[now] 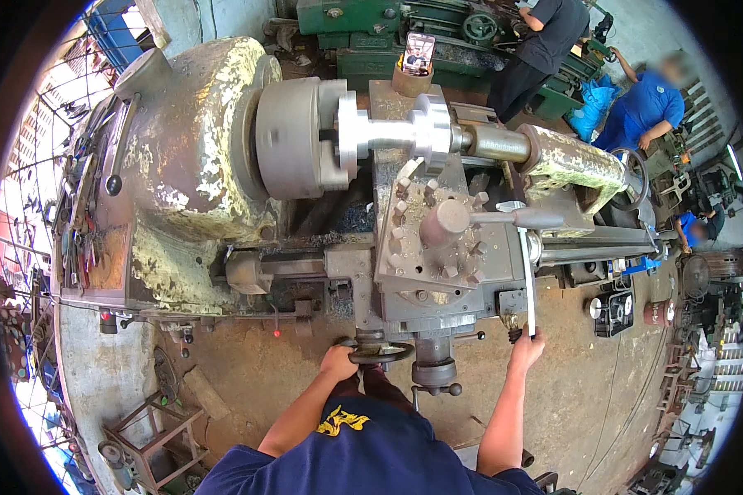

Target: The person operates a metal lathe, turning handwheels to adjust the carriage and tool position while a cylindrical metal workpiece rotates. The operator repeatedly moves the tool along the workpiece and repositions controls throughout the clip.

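Note:
My left hand (338, 361) is closed on the rim or handle of the carriage handwheel (392, 355), low on the front of a large metal lathe. In my right hand (527, 351) is the lower end of a long, light metal bar (528, 285). The bar stands upright in the picture beside the tool post (437, 239), and what its top end meets is unclear. A shiny turned workpiece (388, 134) with a flange at each end sits between the chuck (293, 136) and the tailstock (565, 165). A cutting tool (409, 169) lies close under its right flange.
Hand tools (78, 223) are heaped left of the worn headstock (198, 132). A phone (418, 54) stands in a holder behind the workpiece. Two people work beyond, near a green lathe (355, 21). A metal frame stand (157, 441) is on the floor at lower left.

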`<state>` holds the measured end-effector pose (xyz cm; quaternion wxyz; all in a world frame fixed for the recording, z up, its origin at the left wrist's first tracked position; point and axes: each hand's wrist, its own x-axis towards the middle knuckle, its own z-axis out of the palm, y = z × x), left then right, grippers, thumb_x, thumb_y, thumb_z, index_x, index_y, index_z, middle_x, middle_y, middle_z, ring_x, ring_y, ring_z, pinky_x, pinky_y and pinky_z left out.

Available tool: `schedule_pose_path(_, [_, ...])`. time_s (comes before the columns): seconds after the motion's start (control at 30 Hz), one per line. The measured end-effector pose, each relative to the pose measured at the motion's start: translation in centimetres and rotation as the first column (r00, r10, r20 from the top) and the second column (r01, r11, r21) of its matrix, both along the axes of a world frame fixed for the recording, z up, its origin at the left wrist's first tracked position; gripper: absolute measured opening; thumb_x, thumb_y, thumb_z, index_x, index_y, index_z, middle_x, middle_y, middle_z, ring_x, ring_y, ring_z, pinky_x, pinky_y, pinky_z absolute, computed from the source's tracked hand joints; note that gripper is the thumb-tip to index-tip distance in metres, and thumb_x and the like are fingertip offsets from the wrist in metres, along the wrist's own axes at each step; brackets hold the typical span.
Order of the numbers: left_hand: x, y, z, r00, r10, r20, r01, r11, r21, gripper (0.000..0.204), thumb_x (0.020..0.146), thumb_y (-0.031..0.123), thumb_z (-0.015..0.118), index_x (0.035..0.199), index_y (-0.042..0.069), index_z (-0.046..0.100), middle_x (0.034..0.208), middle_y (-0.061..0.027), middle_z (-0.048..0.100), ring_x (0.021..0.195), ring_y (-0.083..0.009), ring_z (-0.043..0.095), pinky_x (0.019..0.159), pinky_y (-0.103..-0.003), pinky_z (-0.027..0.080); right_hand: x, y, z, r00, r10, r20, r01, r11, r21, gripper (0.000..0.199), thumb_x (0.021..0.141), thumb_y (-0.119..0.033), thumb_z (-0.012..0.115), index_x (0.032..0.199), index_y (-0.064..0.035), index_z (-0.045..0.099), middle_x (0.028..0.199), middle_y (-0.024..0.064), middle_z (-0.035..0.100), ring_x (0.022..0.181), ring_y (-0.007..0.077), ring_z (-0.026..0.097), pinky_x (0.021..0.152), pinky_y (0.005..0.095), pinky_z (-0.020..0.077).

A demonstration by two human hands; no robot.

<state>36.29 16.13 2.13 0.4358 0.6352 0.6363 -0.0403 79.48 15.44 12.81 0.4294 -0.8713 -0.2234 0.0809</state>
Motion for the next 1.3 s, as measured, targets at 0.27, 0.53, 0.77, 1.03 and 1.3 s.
schedule_pose_path(0.27, [0.5,0.2,0.6,1.0,0.007,-0.028,-0.008,0.999,-0.034,0.051,0.071,0.034,0.073,0.115,0.008,0.072,0.119,-0.0197,0.067,0.113,-0.0381,0.061,0.101,-0.043,0.049,2.1,1.3,-2.1,0.989,-0.001,0.146,0.03,0.98,-0.194,0.019,0.088,-0.019,0.06,0.087,-0.0039,0.072,0.076,0.0292,0.064,0.077,0.0474,0.065,0.065,0.0515,0.0479])
schedule_pose_path(0.53, [0.3,0.3,0.7,0.998,-0.051,-0.041,0.05,0.999,-0.017,0.045,0.073,0.029,0.065,0.112,0.009,0.073,0.117,-0.0209,0.067,0.111,-0.0377,0.062,0.1,-0.044,0.049,2.8,0.7,-2.9,0.985,0.06,0.16,-0.035,0.988,-0.153,0.02,0.088,-0.017,0.058,0.09,-0.0028,0.072,0.078,0.0273,0.066,0.078,0.0469,0.066,0.068,0.0507,0.049])
schedule_pose_path(0.77, [-0.1,0.2,-0.8,0.998,-0.055,-0.035,0.055,0.998,-0.012,0.047,0.073,0.033,0.069,0.114,0.01,0.073,0.118,-0.0189,0.067,0.112,-0.0364,0.062,0.1,-0.043,0.05,4.0,0.6,-4.4,0.999,-0.037,-0.008,0.035,0.978,-0.206,0.027,0.088,-0.025,0.062,0.089,0.0007,0.07,0.076,0.0257,0.068,0.076,0.0421,0.068,0.069,0.0493,0.0501])
schedule_pose_path(1.03, [0.2,0.4,0.0,0.993,-0.088,-0.08,0.084,0.995,-0.052,0.046,0.076,0.035,0.067,0.114,0.011,0.073,0.118,-0.0186,0.067,0.113,-0.0359,0.062,0.1,-0.044,0.05,3.6,0.8,-4.5,0.998,-0.057,0.008,0.057,0.983,-0.175,0.03,0.09,-0.025,0.061,0.081,0.0032,0.067,0.064,0.0203,0.065,0.061,0.0334,0.066,0.059,0.0437,0.0483])
schedule_pose_path(1.3, [-0.5,0.1,-0.6,0.996,-0.085,0.004,0.085,0.996,0.04,0.043,0.077,0.036,0.066,0.11,0.009,0.074,0.113,-0.0212,0.068,0.109,-0.0381,0.063,0.097,-0.045,0.051,2.8,1.0,-3.3,0.988,-0.017,-0.156,0.016,1.0,-0.004,0.034,0.094,-0.026,0.061,0.073,0.0004,0.061,0.056,0.0051,0.054,0.044,0.0151,0.05,0.039,0.0315,0.0385])
